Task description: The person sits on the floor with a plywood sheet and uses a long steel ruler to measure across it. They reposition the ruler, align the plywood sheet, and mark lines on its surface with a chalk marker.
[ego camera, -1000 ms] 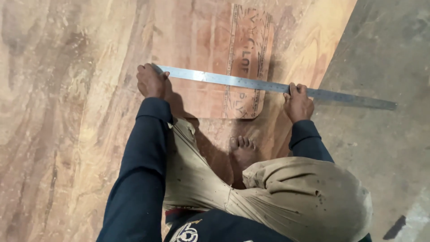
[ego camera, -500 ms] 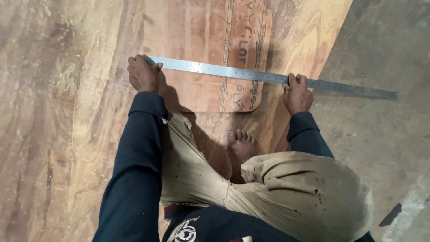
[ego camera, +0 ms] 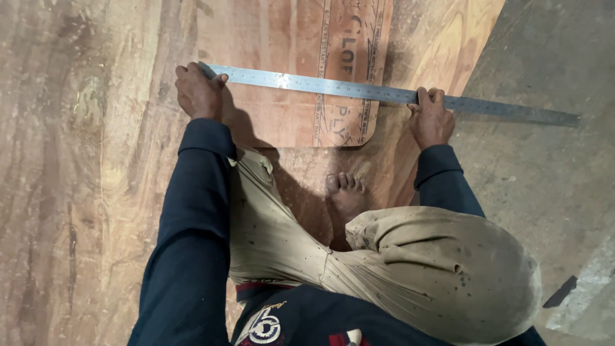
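A long steel ruler [ego camera: 346, 88] lies across a small reddish plywood piece [ego camera: 282, 64] with rounded corner and printed lettering. My left hand [ego camera: 198, 93] presses down on the ruler's left end, fingers curled over it. My right hand [ego camera: 431, 118] holds the ruler down farther right, near the edge of the large plywood sheet [ego camera: 83, 179]. The ruler's right end [ego camera: 544, 115] sticks out over the concrete floor. I crouch on the sheet, my bare foot [ego camera: 346, 192] just below the small piece.
The large plywood sheet spreads left and under me. Grey concrete floor [ego camera: 551, 173] lies to the right, with a pale slab corner [ego camera: 589, 288] at the lower right. My bent knee [ego camera: 448, 269] in beige trousers fills the lower middle.
The ruler and both hands have shifted slightly up and away from me across the small plywood piece. Both hands keep their hold on the ruler.
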